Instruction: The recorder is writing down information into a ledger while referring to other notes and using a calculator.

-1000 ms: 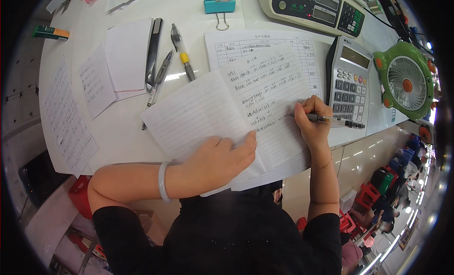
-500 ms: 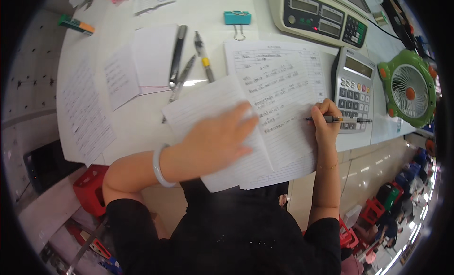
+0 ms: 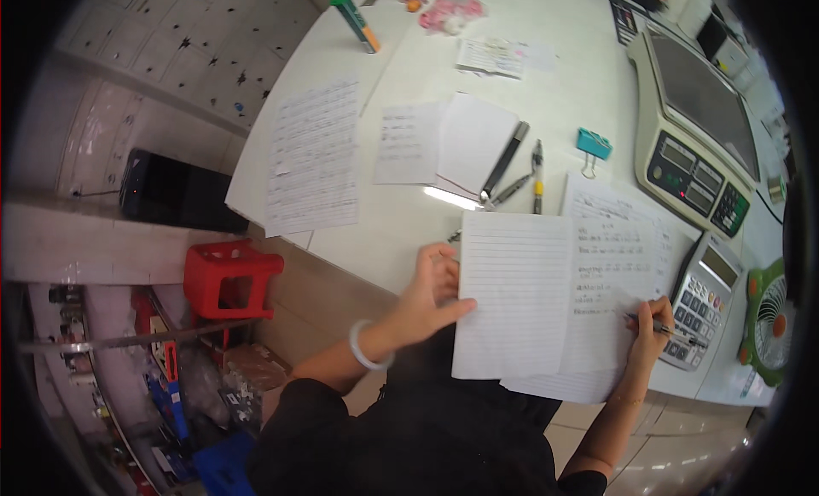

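An open lined notebook [image 3: 512, 295] lies at the table's front edge; its left page is blank, its right page carries handwriting. At its left edge is my left hand [image 3: 426, 295], thumb over the page and fingers curled at the margin, partly hidden. A pale bangle [image 3: 368, 346] circles that wrist. My right hand [image 3: 650, 332] grips a pen [image 3: 678, 333], its tip by the lower right of the written page. Printed form sheets [image 3: 610, 193] lie partly under the notebook. Just right of this hand stands a grey calculator [image 3: 701, 300].
Beyond the notebook lie several pens [image 3: 538, 176], a teal binder clip [image 3: 594, 144] and loose papers [image 3: 478, 142]. A weighing scale [image 3: 695, 129] stands far right, a green fan [image 3: 768, 321] near right. A red stool [image 3: 230, 278] is on the floor at left.
The view has swung left. My left hand, blurred over the notebook's middle before, has moved to its left edge. The right hand still holds the pen at the written page.
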Demonstrator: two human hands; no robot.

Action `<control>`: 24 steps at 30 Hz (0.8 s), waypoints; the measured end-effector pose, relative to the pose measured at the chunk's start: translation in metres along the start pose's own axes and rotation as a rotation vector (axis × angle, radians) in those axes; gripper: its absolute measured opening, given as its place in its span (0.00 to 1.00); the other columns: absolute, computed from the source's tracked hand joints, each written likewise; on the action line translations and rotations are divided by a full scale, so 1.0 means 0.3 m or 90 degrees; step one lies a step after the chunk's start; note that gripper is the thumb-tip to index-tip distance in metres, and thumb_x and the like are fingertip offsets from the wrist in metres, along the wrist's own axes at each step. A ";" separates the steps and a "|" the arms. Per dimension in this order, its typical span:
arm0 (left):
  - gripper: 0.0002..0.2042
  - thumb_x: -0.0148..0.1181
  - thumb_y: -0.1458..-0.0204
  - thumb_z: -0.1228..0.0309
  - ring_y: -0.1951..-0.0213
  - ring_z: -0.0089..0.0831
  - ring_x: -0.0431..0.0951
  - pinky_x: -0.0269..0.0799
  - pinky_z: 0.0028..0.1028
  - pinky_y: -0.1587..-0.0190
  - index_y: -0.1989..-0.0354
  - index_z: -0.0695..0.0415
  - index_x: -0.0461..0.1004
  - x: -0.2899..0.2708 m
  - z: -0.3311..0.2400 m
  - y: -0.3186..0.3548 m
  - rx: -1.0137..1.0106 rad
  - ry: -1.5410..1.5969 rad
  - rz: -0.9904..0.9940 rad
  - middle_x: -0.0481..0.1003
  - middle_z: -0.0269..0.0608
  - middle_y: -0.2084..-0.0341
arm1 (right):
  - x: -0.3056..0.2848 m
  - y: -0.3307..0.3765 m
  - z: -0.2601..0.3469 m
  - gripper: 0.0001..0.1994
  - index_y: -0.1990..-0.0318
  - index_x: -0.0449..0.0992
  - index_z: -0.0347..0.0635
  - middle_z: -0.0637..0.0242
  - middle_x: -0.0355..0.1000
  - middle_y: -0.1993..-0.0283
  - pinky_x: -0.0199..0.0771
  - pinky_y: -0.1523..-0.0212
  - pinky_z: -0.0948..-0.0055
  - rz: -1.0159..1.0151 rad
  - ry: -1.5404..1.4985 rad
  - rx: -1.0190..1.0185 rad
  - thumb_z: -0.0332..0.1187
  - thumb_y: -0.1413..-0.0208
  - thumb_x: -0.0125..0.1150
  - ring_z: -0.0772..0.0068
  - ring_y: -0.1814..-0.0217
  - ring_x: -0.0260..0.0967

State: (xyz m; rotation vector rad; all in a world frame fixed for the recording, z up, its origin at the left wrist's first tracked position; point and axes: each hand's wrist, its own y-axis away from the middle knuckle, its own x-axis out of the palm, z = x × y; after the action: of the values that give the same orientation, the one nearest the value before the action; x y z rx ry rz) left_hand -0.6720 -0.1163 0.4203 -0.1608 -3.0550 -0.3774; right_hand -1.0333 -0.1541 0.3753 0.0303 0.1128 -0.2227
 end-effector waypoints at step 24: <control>0.39 0.62 0.65 0.82 0.42 0.44 0.64 0.63 0.41 0.41 0.39 0.54 0.53 -1.304 -0.039 0.188 0.182 0.157 -0.151 0.63 0.50 0.44 | 0.807 -0.155 0.343 0.13 0.61 0.71 0.41 0.59 0.71 0.59 0.70 0.57 0.66 0.464 0.330 -0.496 0.24 0.58 0.61 0.59 0.56 0.69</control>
State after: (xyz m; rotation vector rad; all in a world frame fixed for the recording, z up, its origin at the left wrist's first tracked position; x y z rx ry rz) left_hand -0.2768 -0.1024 0.4173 0.2452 -2.8439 0.0319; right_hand -0.7978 -0.2568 0.4488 -0.6430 0.6838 0.5739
